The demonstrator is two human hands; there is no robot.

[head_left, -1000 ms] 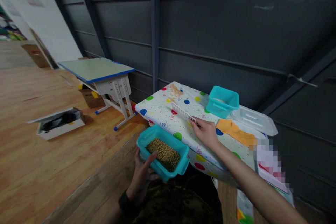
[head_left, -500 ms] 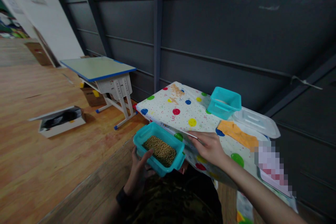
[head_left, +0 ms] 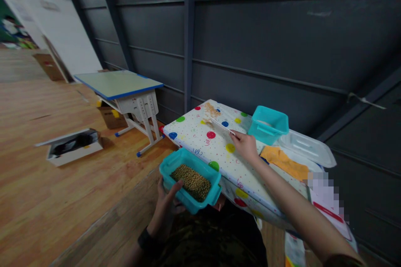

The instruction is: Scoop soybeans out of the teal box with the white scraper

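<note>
My left hand (head_left: 169,200) grips a teal plastic container (head_left: 216,192) by its near left side, thumb over the rim. A layer of small round tan beans (head_left: 191,179) lies in it. The container is held just off the near edge of the table (head_left: 191,133), which has a dotted cloth. My right hand (head_left: 246,146) is closed on a thin white flat card (head_left: 222,128), reaching over the cloth. The card's far end is beside a loose patch of tan bits (head_left: 212,110) near the far left corner; their kind is too small to tell.
A second teal container (head_left: 269,125) stands at the back, by a clear lid (head_left: 308,148) and an orange cloth (head_left: 285,162). A blurred patch covers something at the right. A desk (head_left: 120,83) and open box (head_left: 75,146) are to the left, a dark wall behind.
My right hand has moved forward over the table with the card, from beside the held container to the tan bits. My left hand and the container have stayed almost still.
</note>
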